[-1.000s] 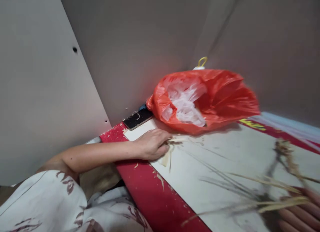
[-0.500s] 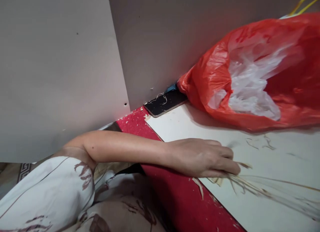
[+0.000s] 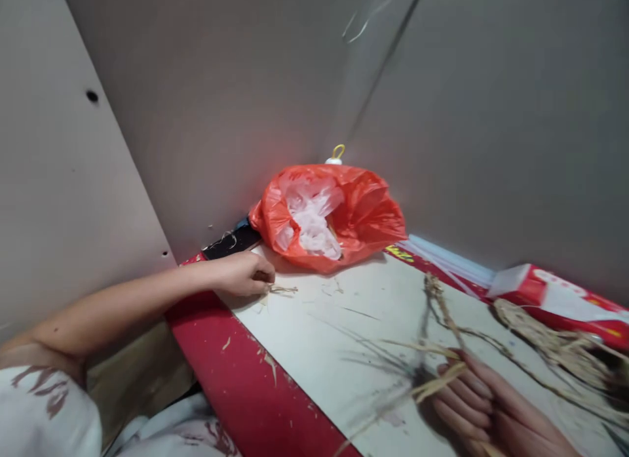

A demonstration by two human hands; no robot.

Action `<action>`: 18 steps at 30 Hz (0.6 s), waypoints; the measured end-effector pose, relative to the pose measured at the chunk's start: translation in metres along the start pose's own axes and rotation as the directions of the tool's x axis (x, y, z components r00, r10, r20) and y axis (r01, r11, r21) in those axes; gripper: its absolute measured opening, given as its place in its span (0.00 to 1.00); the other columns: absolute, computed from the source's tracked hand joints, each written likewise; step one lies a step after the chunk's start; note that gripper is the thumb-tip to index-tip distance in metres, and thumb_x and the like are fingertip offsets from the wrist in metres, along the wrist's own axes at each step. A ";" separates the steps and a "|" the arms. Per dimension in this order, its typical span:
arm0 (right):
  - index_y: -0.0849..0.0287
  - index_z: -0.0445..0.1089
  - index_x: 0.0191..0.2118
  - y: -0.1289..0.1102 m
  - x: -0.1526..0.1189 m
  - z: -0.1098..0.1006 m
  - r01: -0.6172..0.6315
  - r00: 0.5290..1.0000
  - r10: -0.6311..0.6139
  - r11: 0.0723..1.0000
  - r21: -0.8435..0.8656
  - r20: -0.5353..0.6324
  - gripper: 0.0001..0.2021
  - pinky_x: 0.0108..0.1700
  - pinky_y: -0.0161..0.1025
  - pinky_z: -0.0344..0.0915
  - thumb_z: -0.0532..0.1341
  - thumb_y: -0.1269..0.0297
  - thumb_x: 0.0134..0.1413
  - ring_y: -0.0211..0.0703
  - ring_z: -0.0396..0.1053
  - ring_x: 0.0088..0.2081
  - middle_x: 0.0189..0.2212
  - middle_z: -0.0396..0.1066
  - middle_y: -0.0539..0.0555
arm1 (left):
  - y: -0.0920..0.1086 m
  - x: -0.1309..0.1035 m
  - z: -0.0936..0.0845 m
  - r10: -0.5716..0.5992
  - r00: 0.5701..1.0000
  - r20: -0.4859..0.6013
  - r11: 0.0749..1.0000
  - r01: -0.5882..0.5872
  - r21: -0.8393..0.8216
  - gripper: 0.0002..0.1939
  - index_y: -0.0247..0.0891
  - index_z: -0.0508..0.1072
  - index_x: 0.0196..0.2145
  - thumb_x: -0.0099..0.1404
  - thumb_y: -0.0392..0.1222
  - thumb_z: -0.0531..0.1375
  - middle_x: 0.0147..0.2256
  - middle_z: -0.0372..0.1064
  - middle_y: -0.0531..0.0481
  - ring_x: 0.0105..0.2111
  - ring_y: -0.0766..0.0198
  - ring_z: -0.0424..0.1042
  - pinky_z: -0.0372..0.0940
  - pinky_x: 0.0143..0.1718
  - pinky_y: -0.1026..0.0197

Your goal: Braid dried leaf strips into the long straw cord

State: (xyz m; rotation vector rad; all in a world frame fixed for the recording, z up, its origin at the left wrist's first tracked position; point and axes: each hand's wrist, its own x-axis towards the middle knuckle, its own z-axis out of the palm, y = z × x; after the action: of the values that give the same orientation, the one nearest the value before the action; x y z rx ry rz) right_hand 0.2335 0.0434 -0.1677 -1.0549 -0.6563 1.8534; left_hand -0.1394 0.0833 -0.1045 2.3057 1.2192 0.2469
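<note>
My left hand point(image 3: 243, 273) rests at the left edge of the white board point(image 3: 319, 332), near the phone. Its fingers are curled together over short straw bits point(image 3: 285, 289), pinched at the fingertips. At lower right, my right hand point(image 3: 472, 401) is closed round several straw strands point(image 3: 442, 381). Their loose ends fan out to the left, smeared by motion. A plaited straw cord point(image 3: 496, 345) runs up from beside this hand, bends over and trails to the right.
A red plastic bag point(image 3: 368, 208) with white plastic inside stands in the corner. The dark phone point(image 3: 230, 244) lies left of it. At right are a red-and-white box point(image 3: 565, 306) and a coiled straw braid point(image 3: 531, 329). Grey panels point(image 3: 236, 83) rise behind. Straw scraps dot the red border point(image 3: 236, 352).
The view has swung right, bringing my right hand, the straw cord and the box into sight. My left hand has drawn back from the long strands toward the phone.
</note>
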 end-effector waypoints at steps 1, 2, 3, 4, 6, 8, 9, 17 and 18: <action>0.58 0.54 0.21 0.001 0.000 0.009 -0.010 0.999 0.013 0.996 0.094 -0.032 0.21 0.15 0.24 0.53 0.68 0.56 0.45 0.28 0.45 0.16 0.16 0.47 0.42 | 0.003 -0.001 -0.010 -0.002 1.000 0.023 0.999 0.003 -0.045 0.07 0.35 0.73 0.34 0.60 0.37 0.56 0.30 0.71 0.50 0.28 0.68 0.66 0.58 0.30 0.67; 0.58 0.52 0.20 0.001 0.000 0.016 -0.019 0.999 0.026 0.988 0.151 -0.046 0.22 0.14 0.24 0.51 0.69 0.58 0.44 0.27 0.42 0.15 0.16 0.45 0.42 | 0.007 -0.002 -0.019 0.006 1.000 0.014 0.999 -0.005 -0.054 0.09 0.36 0.73 0.36 0.60 0.38 0.56 0.33 0.71 0.50 0.31 0.67 0.67 0.58 0.31 0.68; 0.58 0.51 0.20 0.001 -0.001 0.022 -0.020 0.998 0.030 0.981 0.195 -0.050 0.23 0.13 0.23 0.49 0.69 0.58 0.44 0.27 0.40 0.16 0.16 0.42 0.41 | 0.012 -0.002 -0.026 0.011 1.000 -0.015 0.999 -0.011 -0.042 0.10 0.36 0.74 0.37 0.60 0.38 0.55 0.35 0.72 0.49 0.32 0.67 0.68 0.58 0.32 0.68; 0.58 0.51 0.20 0.001 -0.001 0.025 -0.022 0.999 0.031 0.977 0.211 -0.042 0.23 0.14 0.23 0.47 0.69 0.59 0.44 0.27 0.38 0.16 0.17 0.41 0.41 | 0.017 -0.002 -0.033 0.013 0.998 -0.060 1.000 -0.013 -0.004 0.10 0.36 0.74 0.37 0.61 0.39 0.55 0.35 0.72 0.48 0.33 0.67 0.67 0.58 0.33 0.68; 0.58 0.51 0.20 0.001 -0.002 0.028 -0.016 1.000 0.020 0.979 0.205 -0.015 0.23 0.14 0.23 0.46 0.69 0.59 0.44 0.27 0.37 0.17 0.17 0.39 0.40 | 0.028 0.001 -0.042 -0.008 0.989 -0.148 0.994 0.024 0.104 0.11 0.35 0.74 0.30 0.62 0.40 0.53 0.29 0.70 0.50 0.28 0.69 0.64 0.55 0.30 0.68; 0.58 0.50 0.20 -0.001 -0.001 0.028 -0.015 1.000 0.011 0.982 0.189 0.024 0.24 0.15 0.23 0.44 0.69 0.58 0.43 0.27 0.36 0.18 0.18 0.38 0.40 | 0.039 0.005 -0.048 -0.046 0.978 -0.205 0.980 0.084 0.180 0.14 0.34 0.70 0.23 0.63 0.41 0.52 0.21 0.62 0.53 0.21 0.72 0.57 0.50 0.24 0.68; 0.58 0.50 0.20 -0.001 -0.001 0.028 -0.013 0.999 0.005 0.983 0.185 0.045 0.24 0.15 0.23 0.43 0.69 0.58 0.43 0.27 0.35 0.18 0.18 0.38 0.40 | 0.044 0.008 -0.051 -0.053 0.976 -0.213 0.975 0.097 0.199 0.16 0.34 0.68 0.21 0.63 0.41 0.52 0.18 0.58 0.55 0.19 0.73 0.53 0.48 0.23 0.67; 0.58 0.49 0.21 0.001 0.008 0.027 -0.030 0.986 -0.003 0.981 0.191 0.166 0.25 0.15 0.23 0.38 0.70 0.56 0.42 0.25 0.34 0.17 0.16 0.39 0.39 | 0.062 0.048 -0.063 0.052 0.921 -0.385 0.991 0.001 0.136 0.11 0.35 0.71 0.38 0.61 0.39 0.51 0.21 0.60 0.56 0.21 0.71 0.56 0.52 0.25 0.67; 0.58 0.50 0.21 0.001 0.009 0.027 -0.021 0.986 -0.012 0.980 0.198 0.166 0.25 0.15 0.23 0.37 0.70 0.56 0.41 0.24 0.34 0.17 0.16 0.39 0.39 | 0.060 0.059 -0.063 0.066 0.916 -0.397 0.989 -0.006 0.151 0.12 0.35 0.71 0.39 0.61 0.38 0.51 0.22 0.62 0.55 0.21 0.71 0.57 0.53 0.25 0.67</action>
State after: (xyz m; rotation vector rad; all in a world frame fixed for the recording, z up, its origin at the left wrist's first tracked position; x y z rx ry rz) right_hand 0.2073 0.0502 -0.1590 -0.7786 -0.5508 1.9803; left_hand -0.0867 0.1262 -0.0242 2.4847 1.4308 0.6948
